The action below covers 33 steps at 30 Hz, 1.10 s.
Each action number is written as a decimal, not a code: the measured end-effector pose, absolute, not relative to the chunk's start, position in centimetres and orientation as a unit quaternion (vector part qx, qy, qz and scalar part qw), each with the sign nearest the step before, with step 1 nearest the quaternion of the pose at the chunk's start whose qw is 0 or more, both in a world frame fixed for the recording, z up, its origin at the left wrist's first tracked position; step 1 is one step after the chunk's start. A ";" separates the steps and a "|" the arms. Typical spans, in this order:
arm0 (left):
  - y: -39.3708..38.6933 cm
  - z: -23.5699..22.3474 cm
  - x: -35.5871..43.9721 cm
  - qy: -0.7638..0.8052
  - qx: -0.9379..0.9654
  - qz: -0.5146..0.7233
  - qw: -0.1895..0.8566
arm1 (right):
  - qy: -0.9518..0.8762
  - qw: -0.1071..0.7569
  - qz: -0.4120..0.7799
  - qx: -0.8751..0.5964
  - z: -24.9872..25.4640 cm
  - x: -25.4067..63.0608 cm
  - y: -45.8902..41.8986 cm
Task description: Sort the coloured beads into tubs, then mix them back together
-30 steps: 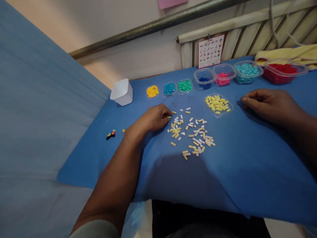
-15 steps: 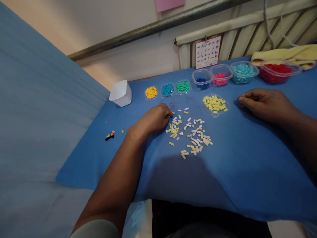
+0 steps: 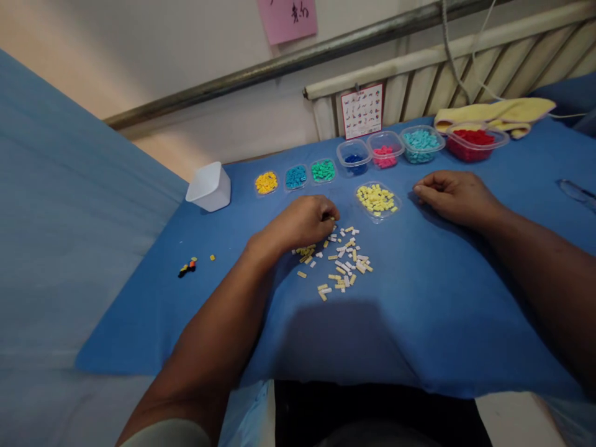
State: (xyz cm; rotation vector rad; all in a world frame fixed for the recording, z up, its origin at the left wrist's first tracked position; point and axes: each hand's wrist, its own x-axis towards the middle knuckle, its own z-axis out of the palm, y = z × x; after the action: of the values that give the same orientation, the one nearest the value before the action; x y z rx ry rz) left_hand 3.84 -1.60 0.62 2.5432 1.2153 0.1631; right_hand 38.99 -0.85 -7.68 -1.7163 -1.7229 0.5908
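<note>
My left hand (image 3: 311, 220) is closed over the upper edge of a loose pile of small white and pale yellow toy bricks (image 3: 343, 266). A pale yellow brick shows at its pinched fingertips. Up and to the right of that hand sits a shallow clear tray of yellow bricks (image 3: 376, 199). My right hand (image 3: 455, 195) rests on the blue cloth to the right of this tray, fingers curled and pressed together. What they hold, if anything, is hidden.
Behind stand small trays of orange-yellow (image 3: 266, 182), blue (image 3: 295, 177) and green bricks (image 3: 323, 171), and several deeper tubs, including red bricks (image 3: 472, 144). A white bin (image 3: 209, 187) stands left; a dark brick cluster (image 3: 187, 267) lies nearer. A yellow cloth (image 3: 496, 116) lies at the back right.
The view has turned right, so the table's things appear further left. My left hand has moved rightward over the pile's upper edge. My right hand stays beside the yellow brick tray.
</note>
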 end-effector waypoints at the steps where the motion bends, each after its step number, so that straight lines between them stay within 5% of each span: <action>1: -1.4 0.6 5.2 0.416 0.893 0.055 0.160 | -0.654 0.318 0.225 -0.648 -7.8 39.1 -0.8; 9: 1.9 -0.6 13.9 0.399 0.906 0.064 0.130 | -0.661 0.329 0.233 -0.633 -8.3 39.4 -0.2; 20: 3.4 -1.1 14.4 0.396 0.903 0.082 0.143 | -0.665 0.327 0.237 -0.628 -8.5 39.6 0.2; 26: 2.8 1.1 9.9 0.436 0.865 0.167 0.185 | -0.660 0.332 0.236 -0.631 -8.3 39.4 -0.3; 33: -1.0 2.8 -0.5 0.536 0.815 0.121 0.182 | -0.652 0.323 0.243 -0.641 -8.0 39.1 -0.7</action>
State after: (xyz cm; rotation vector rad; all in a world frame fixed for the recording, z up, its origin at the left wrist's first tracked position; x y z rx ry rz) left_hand -0.51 -0.99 2.76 2.3021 1.5136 0.3404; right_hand 39.12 -0.67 -8.01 -1.6822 -1.7112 0.6389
